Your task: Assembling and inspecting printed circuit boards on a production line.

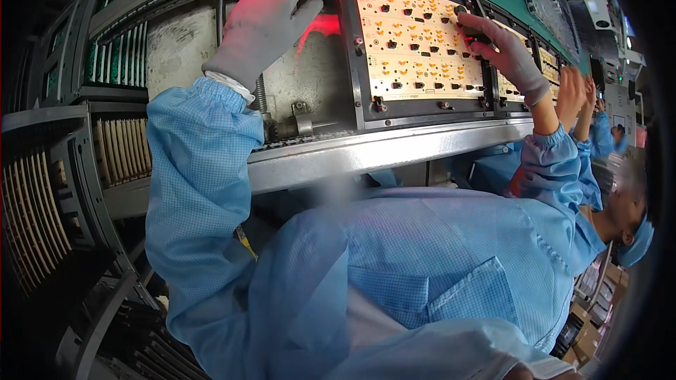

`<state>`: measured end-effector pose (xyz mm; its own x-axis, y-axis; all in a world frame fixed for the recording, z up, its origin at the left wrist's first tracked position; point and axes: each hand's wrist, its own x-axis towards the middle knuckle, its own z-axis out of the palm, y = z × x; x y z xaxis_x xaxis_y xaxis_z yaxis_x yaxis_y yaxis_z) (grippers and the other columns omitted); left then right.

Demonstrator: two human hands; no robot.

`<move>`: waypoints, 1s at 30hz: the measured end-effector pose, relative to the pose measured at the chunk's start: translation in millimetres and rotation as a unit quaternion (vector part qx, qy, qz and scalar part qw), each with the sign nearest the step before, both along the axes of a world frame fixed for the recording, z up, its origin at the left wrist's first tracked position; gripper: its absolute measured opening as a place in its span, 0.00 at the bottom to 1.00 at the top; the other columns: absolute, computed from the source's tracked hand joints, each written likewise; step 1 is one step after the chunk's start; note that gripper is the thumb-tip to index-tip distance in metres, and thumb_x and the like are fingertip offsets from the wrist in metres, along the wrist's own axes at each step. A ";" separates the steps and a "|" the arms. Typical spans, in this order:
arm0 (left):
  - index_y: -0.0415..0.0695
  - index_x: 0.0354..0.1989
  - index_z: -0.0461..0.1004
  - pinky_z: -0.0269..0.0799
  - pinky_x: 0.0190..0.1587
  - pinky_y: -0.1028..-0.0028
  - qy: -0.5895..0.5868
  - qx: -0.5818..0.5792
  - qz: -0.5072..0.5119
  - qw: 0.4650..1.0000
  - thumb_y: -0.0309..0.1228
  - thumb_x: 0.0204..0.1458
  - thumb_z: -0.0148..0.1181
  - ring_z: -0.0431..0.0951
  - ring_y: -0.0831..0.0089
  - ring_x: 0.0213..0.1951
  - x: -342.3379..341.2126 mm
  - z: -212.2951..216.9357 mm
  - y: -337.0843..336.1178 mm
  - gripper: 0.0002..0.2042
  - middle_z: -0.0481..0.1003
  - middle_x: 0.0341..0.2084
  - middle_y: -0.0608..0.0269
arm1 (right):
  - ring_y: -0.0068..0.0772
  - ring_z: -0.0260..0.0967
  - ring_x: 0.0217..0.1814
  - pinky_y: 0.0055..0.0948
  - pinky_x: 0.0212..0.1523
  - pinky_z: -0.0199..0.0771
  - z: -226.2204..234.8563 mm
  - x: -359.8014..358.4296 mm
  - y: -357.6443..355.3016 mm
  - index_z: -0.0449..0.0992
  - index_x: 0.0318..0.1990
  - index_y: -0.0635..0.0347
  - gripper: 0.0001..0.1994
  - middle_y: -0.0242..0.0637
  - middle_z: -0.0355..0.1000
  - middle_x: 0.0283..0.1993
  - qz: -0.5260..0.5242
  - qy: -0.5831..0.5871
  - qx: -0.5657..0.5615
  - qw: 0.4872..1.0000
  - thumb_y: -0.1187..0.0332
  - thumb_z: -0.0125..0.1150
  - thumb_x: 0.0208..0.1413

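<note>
On the conveyor rail (pixel 394 151), left hand (pixel 264 24) lies flat — right hand (pixel 503 46) seemingly pinches a dark part on the circuit board (pixel 415 42).

The single head-worn fisheye camera looked down and forward, tilted, close over the blue-sleeved arms toward the conveyor line (pixel 394 148) and circuit board (pixel 415 42).

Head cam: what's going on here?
A person in a blue smock and grey gloves works at a conveyor line. The left hand rests at the left edge of a dark carrier frame. The right hand touches the right edge of the pale circuit board in that frame, which is studded with small dark parts. Further along, another worker's hands are on the line. Racks of boards stand left.
</note>
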<state>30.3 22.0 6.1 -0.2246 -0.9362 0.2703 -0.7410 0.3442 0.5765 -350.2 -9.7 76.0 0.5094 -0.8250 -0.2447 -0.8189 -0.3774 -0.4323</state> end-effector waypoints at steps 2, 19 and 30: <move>0.38 0.53 0.71 0.71 0.49 0.59 0.018 0.053 0.013 0.998 0.37 0.54 0.56 0.75 0.51 0.46 -1.1 11.9 3.6 0.21 0.77 0.40 0.47 | 0.25 0.69 0.59 0.25 0.60 0.68 -0.4 0.4 -1.2 0.65 0.66 0.56 0.27 0.35 0.70 0.63 -0.012 0.002 0.005 1.000 0.80 0.56 0.57; 0.42 0.54 0.72 0.71 0.50 0.58 0.071 0.025 -0.028 0.997 0.37 0.54 0.55 0.76 0.50 0.46 -2.9 9.0 -2.7 0.20 0.77 0.41 0.47 | 0.30 0.76 0.51 0.28 0.51 0.74 6.9 13.4 7.8 0.65 0.66 0.48 0.28 0.36 0.76 0.56 0.011 0.188 -0.111 0.976 0.73 0.61 0.57; 0.44 0.34 0.76 0.74 0.38 0.61 -0.107 -0.145 0.168 0.969 0.38 0.49 0.57 0.78 0.58 0.34 24.9 -0.1 62.7 0.11 0.76 0.28 0.55 | 0.45 0.77 0.43 0.37 0.43 0.75 24.0 167.9 24.1 0.74 0.56 0.61 0.20 0.47 0.77 0.46 0.357 -0.001 -0.149 0.922 0.69 0.61 0.55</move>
